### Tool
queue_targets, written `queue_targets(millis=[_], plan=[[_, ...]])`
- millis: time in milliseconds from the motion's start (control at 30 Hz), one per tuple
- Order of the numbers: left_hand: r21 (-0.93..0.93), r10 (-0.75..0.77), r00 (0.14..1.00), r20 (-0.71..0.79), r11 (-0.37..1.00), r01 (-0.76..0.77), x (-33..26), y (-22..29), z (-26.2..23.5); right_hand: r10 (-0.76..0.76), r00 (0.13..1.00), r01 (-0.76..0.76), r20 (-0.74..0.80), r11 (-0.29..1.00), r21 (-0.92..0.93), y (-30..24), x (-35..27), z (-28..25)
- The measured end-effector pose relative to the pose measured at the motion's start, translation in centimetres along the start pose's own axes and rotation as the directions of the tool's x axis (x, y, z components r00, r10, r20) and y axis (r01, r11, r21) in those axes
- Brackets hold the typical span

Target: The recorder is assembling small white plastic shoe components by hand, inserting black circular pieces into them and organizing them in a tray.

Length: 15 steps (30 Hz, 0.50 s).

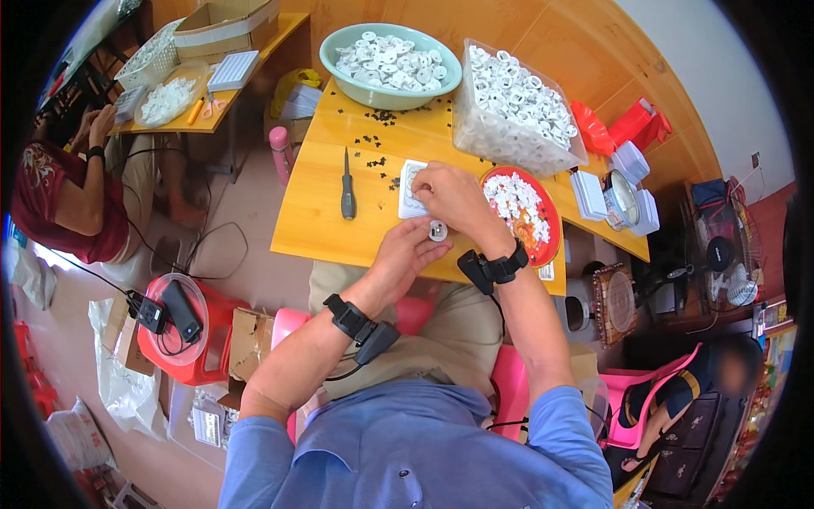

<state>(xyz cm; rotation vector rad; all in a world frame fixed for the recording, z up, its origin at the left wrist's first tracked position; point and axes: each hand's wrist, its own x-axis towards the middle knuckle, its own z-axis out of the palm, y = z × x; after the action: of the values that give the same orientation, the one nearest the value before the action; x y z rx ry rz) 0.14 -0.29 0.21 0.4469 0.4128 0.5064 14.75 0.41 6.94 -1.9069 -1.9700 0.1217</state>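
Near the table's front edge, my left hand [405,254] holds a small white round plastic part [437,231] with a dark centre between thumb and fingers. My right hand [448,193] reaches over a white tray [413,170] with round shapes in it. Its fingers are closed together at the tray, and whatever they grip is hidden. To the left lies a dark-handled screwdriver [348,193]. Small black pieces [373,161] are scattered beyond it. Right of my right hand sits a red plate [555,222] with many small white pieces [514,197].
At the table's back stand a green basin [326,53] of white discs and a clear bin [483,140] of white rings. White stacked trays [588,195] and a tin [621,202] sit far right. A person [72,199] works at another table. Right, someone sits on a pink chair [632,399].
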Motion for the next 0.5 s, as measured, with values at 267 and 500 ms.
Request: queue_targets(millis=[267,500], plan=[[-0.003,-0.002,1.000,0.004,1.000,0.002,0.2,0.0,0.0,0.090,0.996,-0.090,0.017,0.995,0.033,0.1,-1.0,-1.5],[-0.012,0.019,1.000,0.019,1.000,-0.018,-0.1,0.3,0.2,0.080,0.979,-0.061,-0.185,0.992,0.107,-0.7,-5.6,-1.7]])
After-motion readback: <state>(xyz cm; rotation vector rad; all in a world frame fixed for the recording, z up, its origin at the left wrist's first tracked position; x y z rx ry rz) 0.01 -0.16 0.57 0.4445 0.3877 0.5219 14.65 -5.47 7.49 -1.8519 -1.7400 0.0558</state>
